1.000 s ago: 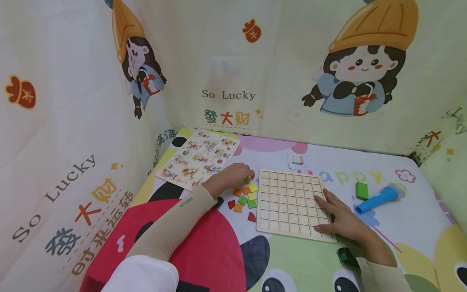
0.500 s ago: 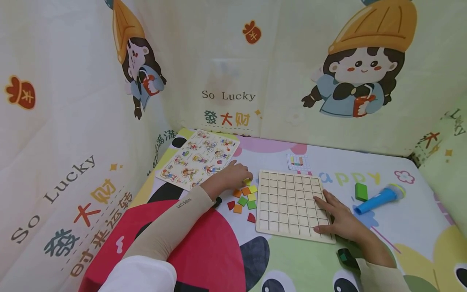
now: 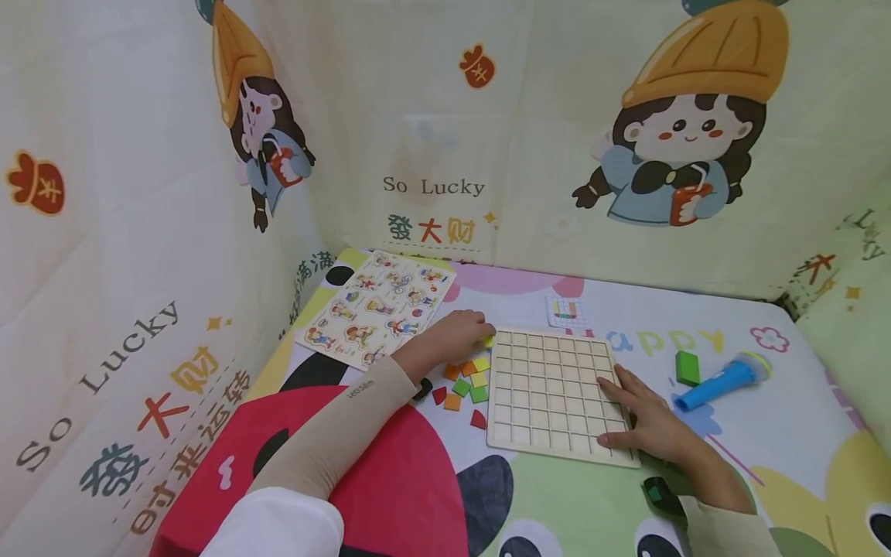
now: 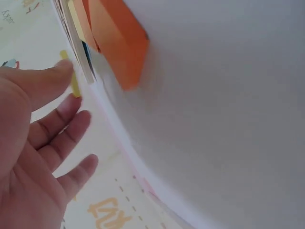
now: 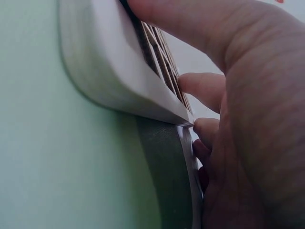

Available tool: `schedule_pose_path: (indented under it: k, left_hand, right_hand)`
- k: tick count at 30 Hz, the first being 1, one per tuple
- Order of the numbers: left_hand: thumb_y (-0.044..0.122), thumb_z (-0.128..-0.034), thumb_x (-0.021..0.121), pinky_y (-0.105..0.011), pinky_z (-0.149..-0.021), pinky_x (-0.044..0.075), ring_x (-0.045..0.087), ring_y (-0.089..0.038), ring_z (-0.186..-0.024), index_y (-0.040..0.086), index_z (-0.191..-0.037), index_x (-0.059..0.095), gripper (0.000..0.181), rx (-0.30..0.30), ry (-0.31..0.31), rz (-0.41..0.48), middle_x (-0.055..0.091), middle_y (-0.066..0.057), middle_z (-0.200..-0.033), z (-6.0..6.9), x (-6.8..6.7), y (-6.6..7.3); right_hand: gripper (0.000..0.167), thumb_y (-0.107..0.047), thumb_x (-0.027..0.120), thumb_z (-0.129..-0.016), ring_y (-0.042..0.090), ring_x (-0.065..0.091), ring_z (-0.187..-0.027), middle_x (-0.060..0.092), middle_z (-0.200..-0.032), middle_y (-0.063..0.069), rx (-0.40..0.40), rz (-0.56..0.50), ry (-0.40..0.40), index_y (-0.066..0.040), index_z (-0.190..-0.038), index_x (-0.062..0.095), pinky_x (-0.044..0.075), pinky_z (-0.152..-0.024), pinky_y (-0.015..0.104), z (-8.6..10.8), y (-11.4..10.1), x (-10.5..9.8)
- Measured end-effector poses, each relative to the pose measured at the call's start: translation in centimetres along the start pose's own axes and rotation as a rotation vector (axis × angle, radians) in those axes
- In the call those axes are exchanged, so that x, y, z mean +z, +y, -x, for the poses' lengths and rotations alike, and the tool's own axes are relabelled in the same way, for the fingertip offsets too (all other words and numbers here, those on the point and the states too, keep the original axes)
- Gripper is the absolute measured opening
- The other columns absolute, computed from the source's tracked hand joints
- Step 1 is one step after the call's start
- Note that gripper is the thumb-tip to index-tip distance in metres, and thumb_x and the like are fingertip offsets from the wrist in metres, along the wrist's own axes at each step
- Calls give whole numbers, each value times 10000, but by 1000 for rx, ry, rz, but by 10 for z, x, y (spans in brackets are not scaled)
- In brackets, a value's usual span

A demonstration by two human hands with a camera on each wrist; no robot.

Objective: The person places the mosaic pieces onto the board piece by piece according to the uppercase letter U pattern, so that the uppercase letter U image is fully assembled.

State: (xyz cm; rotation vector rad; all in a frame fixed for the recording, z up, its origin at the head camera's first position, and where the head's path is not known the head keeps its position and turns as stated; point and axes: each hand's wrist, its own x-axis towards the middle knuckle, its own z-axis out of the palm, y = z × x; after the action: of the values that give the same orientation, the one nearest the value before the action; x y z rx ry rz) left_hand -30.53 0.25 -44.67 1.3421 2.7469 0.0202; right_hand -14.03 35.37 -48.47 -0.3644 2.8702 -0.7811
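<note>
Head view: we note the left grip [image 3: 455, 336] pinching a yellow tile [image 4: 75, 86] just beside the far left corner of the grid board [image 3: 539, 401]. Right grip [image 3: 650, 418] rests on the board's right edge, fingers spread. We judge the tile light, stiff, slightly slippery; best pinched by opposite edges.

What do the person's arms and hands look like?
The left hand is bare, with a black wrist device, beige fabric sleeve bearing dark lettering and white fabric sleeve higher up. The bare right hand has a green-marked black wrist device and another beige fabric sleeve.
</note>
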Motion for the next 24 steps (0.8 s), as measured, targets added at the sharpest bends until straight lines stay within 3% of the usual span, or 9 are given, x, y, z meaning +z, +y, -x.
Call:
schedule_pose_path:
  k: [4, 8, 18, 24]
  left_hand:
    - [247, -974, 598, -242, -851, 413, 474, -125, -944, 186, -1300, 602, 332, 40, 41, 49, 549, 28, -1066, -4, 1, 6]
    - [262, -967, 614, -237, -864, 407, 480, -122, -952, 180, -1283, 612, 326, 73, 54, 25, 558, 31, -1062, -8, 0, 14]
    - [289, -983, 586, -271, -870, 407, 491, -127, -928, 191, -1253, 625, 290, 129, 19, -58, 581, 35, -1069, -24, -3, 30]
    - [303, -982, 581, -285, -879, 411, 488, -133, -932, 201, -1266, 613, 303, 126, -14, -78, 573, 33, -1065, -32, -4, 35]
  right_hand:
    - [1013, -570, 776, -722, 424, 9, -1441, 46, -1610, 152, -3, 2, -3, -136, -1524, 335, 127, -982, 733, 1, 0, 1]
    - [1010, -555, 784, -721, 425, 1, -1441, 40, -1611, 149, -2, -12, -2, -142, -1525, 333, 119, -975, 741, 2, 0, 1]
    - [1012, -557, 784, -722, 421, 3, -1442, 44, -1610, 149, 1, -7, 6, -135, -1524, 335, 126, -976, 740, 4, 0, 0]
    - [1011, -557, 783, -725, 428, 14, -1440, 50, -1608, 160, -2, 1, 9, -122, -1522, 336, 136, -970, 745, 2, -3, -2]
